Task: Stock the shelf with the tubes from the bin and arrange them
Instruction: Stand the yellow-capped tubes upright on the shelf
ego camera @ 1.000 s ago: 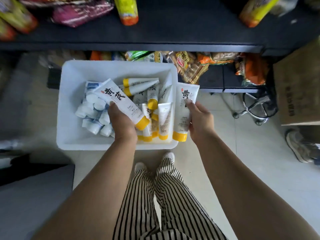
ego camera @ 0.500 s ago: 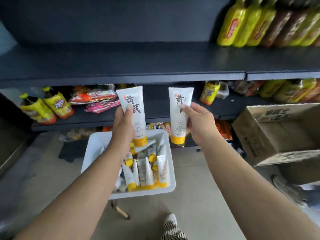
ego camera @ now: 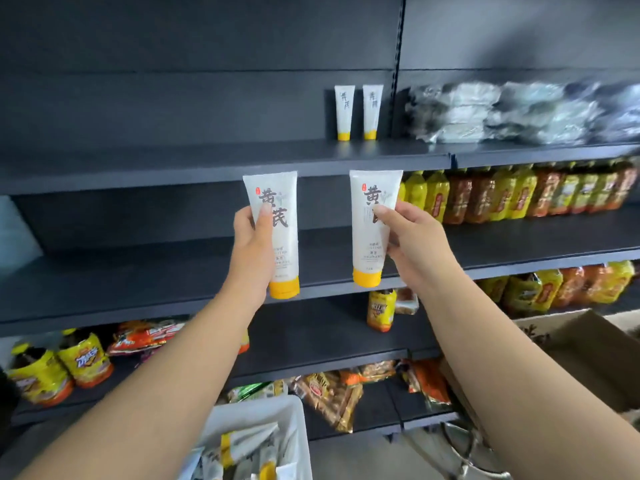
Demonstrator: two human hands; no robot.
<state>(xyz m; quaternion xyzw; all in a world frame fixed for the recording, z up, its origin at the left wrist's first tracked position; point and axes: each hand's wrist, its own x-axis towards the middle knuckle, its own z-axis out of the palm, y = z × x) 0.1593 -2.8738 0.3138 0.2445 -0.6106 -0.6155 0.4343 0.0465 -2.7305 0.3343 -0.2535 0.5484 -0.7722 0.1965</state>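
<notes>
Each hand holds one white tube with a yellow cap, cap downward, up in front of the dark shelves. The left tube (ego camera: 277, 233) and the right tube (ego camera: 372, 226) look light and soft-walled: plastic that would give under a squeeze, smooth enough to slip, with a flat crimped end at the top and a stiff cap that can serve as a foot. The best hold is probably around the middle of the body, pressed lightly, so the cap stays free to meet the shelf.

The left hand (ego camera: 254, 244) has its grip closed around the left edge of its tube, thumb across the front over the printing. The right hand (ego camera: 412, 237) pinches the right edge of its tube, thumb tip on the front.

Farther back and higher, two matching tubes (ego camera: 358, 112) stand cap-down, just beside each other, on the upper shelf (ego camera: 207, 161), near its right end. Near the bottom edge, the white bin (ego camera: 294, 420) has more tubes lying in it.
</notes>
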